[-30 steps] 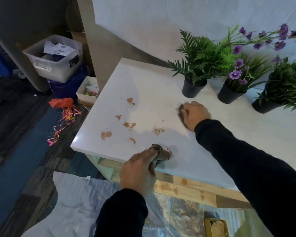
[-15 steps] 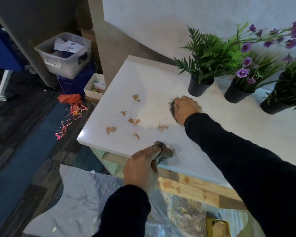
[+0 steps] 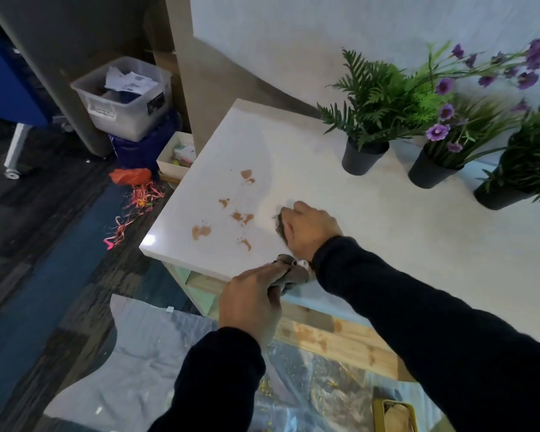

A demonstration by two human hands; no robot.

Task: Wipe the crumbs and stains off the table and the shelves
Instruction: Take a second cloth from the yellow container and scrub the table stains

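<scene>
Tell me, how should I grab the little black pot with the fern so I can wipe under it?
Grip the fern pot round its bare black side, low down, reaching in from the front where the table is open. The fronds spread wide above the rim and the wall stands behind, so coming from above or behind looks awkward. The pot widens upward, so fingers wrapped round it probably won't slip.

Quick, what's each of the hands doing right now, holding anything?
Left hand: grips a crumpled brownish cloth at the table's near edge.
Right hand: presses a dark cloth on the tabletop, fingers curled over it.
</scene>
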